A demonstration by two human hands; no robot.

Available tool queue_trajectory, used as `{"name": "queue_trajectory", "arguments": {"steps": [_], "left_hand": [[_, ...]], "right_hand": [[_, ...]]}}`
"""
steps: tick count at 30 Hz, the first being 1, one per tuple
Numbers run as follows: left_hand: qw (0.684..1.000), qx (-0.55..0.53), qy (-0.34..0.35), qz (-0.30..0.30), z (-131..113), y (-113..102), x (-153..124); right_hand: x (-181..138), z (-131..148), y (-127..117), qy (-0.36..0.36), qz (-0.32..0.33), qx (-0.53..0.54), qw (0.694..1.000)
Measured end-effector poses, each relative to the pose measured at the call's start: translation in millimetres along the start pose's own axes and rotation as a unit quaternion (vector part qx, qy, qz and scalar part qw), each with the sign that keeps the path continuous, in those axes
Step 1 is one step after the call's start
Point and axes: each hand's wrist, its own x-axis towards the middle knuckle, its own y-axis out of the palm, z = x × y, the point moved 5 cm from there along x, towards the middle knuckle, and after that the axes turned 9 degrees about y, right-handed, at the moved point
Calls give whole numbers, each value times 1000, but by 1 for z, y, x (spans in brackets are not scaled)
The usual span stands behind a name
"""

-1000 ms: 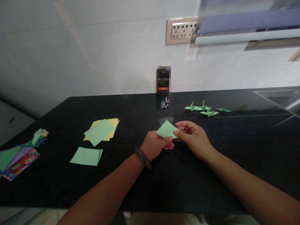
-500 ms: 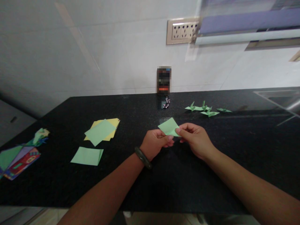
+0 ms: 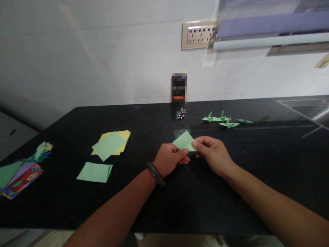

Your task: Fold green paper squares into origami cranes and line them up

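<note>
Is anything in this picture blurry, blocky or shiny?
Head view: the dark upright rectangle is masked by blocky squares, hiding its details; head view: the glossy black stone counter shows a pale reflection beyond the small light-green paper piece; head view: the flat purple panel at upper right looks soft and hazy.

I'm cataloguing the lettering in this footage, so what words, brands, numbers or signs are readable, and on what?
No text can be read.
Red, patterned piece at far left: markings too small and blurred to read.
Dark device against the wall: pixelated, unreadable.
Green paper between the two hands: no writing visible.
</note>
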Motion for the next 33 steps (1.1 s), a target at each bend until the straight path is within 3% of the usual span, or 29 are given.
{"name": "queue_trajectory", "arguments": {"steps": [15,23,33], "left_hand": [[997,-75,-18,-18,4,1,1],[993,-108,-41,5,6,2,0],[997,-61,-41,4,5,4,-1]], "right_hand": [[-2,6,-1,-6,-18,-67,998],[-2,4,-1,-8,-16,-63,998],[-1,4,0,-25,-9,-83,996]]}}
